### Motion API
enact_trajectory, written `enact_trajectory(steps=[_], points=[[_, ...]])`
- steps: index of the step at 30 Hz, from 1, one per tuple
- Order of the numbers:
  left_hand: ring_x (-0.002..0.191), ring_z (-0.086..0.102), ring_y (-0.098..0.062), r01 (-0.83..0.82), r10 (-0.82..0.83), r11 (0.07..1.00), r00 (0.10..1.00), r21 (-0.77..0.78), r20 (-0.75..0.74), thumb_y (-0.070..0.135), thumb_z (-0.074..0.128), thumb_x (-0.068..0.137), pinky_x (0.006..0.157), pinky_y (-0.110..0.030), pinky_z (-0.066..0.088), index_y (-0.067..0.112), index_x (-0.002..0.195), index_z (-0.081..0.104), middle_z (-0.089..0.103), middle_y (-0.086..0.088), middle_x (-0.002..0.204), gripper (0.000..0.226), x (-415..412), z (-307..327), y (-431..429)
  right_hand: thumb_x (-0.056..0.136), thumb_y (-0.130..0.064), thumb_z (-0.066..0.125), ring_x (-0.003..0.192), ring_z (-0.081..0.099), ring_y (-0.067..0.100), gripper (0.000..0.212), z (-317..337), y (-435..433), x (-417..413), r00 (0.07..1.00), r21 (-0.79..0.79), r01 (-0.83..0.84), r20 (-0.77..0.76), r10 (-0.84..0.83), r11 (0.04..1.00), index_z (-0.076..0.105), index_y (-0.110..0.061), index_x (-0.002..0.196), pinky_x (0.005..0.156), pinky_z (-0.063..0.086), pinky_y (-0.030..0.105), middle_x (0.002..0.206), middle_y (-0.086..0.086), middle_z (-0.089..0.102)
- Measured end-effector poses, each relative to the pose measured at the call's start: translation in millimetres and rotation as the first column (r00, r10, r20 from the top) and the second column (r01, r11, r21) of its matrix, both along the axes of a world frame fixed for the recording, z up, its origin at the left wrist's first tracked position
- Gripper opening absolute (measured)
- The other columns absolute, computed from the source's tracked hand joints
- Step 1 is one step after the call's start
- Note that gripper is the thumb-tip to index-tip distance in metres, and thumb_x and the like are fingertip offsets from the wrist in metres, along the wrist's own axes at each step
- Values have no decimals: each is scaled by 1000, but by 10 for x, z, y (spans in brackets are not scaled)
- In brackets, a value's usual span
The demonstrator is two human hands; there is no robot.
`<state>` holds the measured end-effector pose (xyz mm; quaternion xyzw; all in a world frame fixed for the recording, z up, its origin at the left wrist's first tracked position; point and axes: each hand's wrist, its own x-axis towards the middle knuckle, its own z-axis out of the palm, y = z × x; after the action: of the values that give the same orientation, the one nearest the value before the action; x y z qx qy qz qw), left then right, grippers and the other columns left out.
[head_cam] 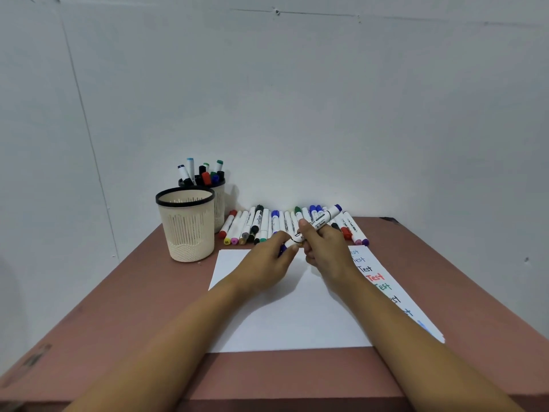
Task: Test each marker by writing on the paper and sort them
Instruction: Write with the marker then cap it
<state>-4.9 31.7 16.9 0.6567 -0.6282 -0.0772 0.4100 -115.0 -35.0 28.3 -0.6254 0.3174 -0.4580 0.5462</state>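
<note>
My right hand (323,248) grips a white marker with a blue end (328,217), tilted up to the right above the paper's far edge. My left hand (269,258) pinches the marker's blue cap (282,249) at the marker's lower end; whether the cap is on or off I cannot tell. The white paper (285,316) lies in front of me, with "Test" written several times in different colours down its right side (377,278). A row of several markers (261,224) lies along the wall behind the paper.
Two cream mesh cups with black rims stand at the back left. The nearer cup (187,227) looks empty. The farther cup (218,200) holds several markers. The brown table (118,307) ends near me at the bottom; a white wall rises right behind the markers.
</note>
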Motion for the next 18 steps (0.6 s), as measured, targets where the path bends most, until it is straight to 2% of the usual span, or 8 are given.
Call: enact_trajectory(steps=[5,8,10,13,15,18], points=[[54,38,-2,34,-41,997,995,-71,-96,28,52,95,54,-13,31,20,92,56,38,7,61,9,-4,8,0,99,-22,52,43,34,4,28,9,-18,-32,994,24,-83,78,81,996,55,-9,74,42,30,16,50,-5,42],[54,38,-2,24,-41,995,984,-97,-173,33,58,91,54,-10,32,22,96,61,42,9,64,13,10,15,8,99,-23,52,46,35,6,28,29,-13,-59,988,31,-110,113,106,993,56,-10,74,44,30,17,52,-4,42],[56,39,-4,-9,-1,999,981,-50,-194,38,63,87,52,-9,33,26,98,56,42,9,65,19,48,30,26,98,-25,52,47,32,7,28,57,-8,-72,985,64,-88,152,78,994,56,-10,75,45,28,18,54,-2,39],[67,44,-5,-88,94,993,993,72,-77,34,64,87,54,-11,35,26,112,46,48,6,75,31,173,67,57,98,-31,52,45,36,9,27,90,-58,-119,961,203,4,270,-60,979,56,-14,79,42,31,20,59,0,41],[81,51,-13,-179,172,979,982,96,77,25,55,94,68,-22,41,18,122,45,58,-2,92,30,269,65,48,100,-35,48,45,51,14,27,91,-100,-163,933,308,20,335,-128,951,56,-13,86,44,45,23,65,6,53],[100,55,-25,-256,233,964,947,78,223,17,44,97,82,-32,44,10,118,53,62,-10,112,24,358,-7,8,102,-33,43,59,66,22,25,39,-148,-203,931,363,-8,343,-126,932,55,-12,99,53,57,31,78,13,64]])
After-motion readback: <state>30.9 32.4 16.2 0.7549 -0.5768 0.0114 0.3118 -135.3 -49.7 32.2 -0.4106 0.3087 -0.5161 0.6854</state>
